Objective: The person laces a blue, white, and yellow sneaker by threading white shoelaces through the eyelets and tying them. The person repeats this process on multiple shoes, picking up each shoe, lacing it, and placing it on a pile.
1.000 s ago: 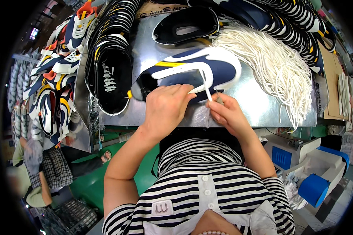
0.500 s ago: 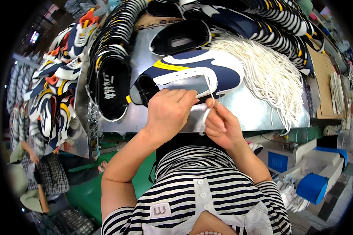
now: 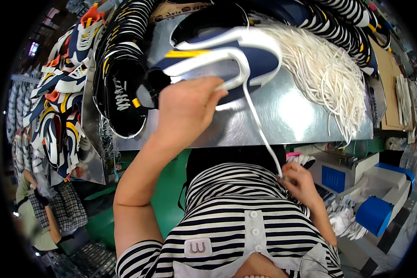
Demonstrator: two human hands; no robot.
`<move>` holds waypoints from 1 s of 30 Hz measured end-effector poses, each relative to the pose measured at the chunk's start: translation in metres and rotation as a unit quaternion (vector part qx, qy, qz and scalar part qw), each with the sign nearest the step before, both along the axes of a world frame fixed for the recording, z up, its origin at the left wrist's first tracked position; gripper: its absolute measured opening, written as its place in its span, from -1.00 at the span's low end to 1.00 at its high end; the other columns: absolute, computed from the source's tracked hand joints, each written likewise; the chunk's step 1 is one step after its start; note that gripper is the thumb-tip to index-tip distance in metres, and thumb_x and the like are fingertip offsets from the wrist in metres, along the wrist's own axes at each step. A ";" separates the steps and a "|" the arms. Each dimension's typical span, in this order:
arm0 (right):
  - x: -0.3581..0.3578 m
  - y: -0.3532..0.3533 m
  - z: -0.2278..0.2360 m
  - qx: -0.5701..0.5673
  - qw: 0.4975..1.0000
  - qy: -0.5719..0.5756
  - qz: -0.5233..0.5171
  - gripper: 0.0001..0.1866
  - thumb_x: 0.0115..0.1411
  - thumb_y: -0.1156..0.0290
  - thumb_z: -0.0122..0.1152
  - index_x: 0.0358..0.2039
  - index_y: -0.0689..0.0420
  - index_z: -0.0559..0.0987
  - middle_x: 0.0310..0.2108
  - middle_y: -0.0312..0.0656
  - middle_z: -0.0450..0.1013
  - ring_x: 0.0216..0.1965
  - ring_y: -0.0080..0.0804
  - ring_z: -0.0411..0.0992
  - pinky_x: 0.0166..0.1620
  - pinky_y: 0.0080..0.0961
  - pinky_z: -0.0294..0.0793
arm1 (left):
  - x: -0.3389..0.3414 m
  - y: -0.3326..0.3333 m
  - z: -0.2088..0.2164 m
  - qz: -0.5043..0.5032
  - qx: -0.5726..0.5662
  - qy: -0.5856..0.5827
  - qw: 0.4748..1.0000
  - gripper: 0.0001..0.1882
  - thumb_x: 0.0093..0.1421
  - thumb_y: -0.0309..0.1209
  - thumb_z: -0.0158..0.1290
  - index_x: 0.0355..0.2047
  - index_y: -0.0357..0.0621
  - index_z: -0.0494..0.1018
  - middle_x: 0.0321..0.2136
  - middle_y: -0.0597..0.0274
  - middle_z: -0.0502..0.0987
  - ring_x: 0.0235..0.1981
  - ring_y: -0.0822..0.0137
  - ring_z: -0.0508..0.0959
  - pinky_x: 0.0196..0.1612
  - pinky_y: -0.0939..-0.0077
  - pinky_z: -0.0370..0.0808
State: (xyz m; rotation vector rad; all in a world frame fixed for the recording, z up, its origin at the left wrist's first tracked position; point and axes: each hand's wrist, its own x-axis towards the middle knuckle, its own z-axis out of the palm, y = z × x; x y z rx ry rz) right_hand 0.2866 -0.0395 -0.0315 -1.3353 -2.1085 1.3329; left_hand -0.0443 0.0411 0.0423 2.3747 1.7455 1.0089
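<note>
My left hand (image 3: 187,109) grips a navy shoe upper (image 3: 227,60) with white trim and a yellow stripe, lifted a little off the shiny metal table (image 3: 292,116). A white lace (image 3: 259,127) runs from the upper down to my right hand (image 3: 301,183), which pinches its end close to my striped shirt. The lace is pulled taut between both hands.
A big bundle of white laces (image 3: 329,74) lies on the table to the right. Stacks of black and navy uppers (image 3: 118,78) stand at the left and along the back. Blue bins (image 3: 375,213) sit at lower right. Another person (image 3: 51,217) is at lower left.
My right hand has drawn the lace down from the upper toward my chest. My left hand has raised the upper and the view has moved closer to it.
</note>
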 end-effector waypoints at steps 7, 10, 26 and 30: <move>-0.084 0.093 0.013 0.011 0.974 0.210 -0.090 -0.82 0.18 0.48 0.29 -0.20 0.25 0.62 -0.36 -0.23 0.59 -0.33 -0.60 0.51 -0.25 -0.68 0.44 | 0.002 -0.006 -0.048 -0.043 -0.168 0.085 0.981 -0.78 0.19 -0.30 0.13 -0.23 -0.16 0.58 -0.44 0.13 0.60 -0.40 0.06 0.59 -0.30 0.24 0.50; -0.117 0.128 0.004 -0.001 0.959 0.267 -0.101 -0.80 0.15 0.43 0.35 -0.22 0.21 0.63 -0.42 -0.26 0.58 -0.43 -0.67 0.45 -0.34 -0.69 0.41 | 0.003 -0.002 -0.034 -0.043 -0.200 0.086 0.975 -0.75 0.23 -0.29 0.10 -0.19 -0.18 0.57 -0.37 0.12 0.60 -0.36 0.04 0.59 -0.28 0.22 0.50; -0.113 0.127 -0.005 -0.051 0.971 0.202 -0.116 -0.78 0.27 0.40 0.18 -0.20 0.29 0.45 -0.45 -0.05 0.54 -0.41 -0.30 0.57 -0.32 -0.48 0.50 | 0.024 0.028 -0.042 0.025 -0.330 0.055 0.942 -0.71 0.18 -0.10 0.14 -0.46 -0.03 0.63 -0.67 0.14 0.52 -0.58 0.08 0.55 -0.47 0.25 0.44; -0.107 0.101 -0.009 -0.071 0.974 0.203 -0.075 -0.83 0.26 0.44 0.16 -0.26 0.28 0.45 -0.48 -0.06 0.55 -0.44 -0.27 0.57 -0.33 -0.45 0.51 | 0.026 0.031 -0.042 0.032 -0.358 0.049 0.932 -0.69 0.19 -0.09 0.10 -0.46 -0.04 0.62 -0.66 0.12 0.53 -0.55 0.06 0.55 -0.42 0.23 0.44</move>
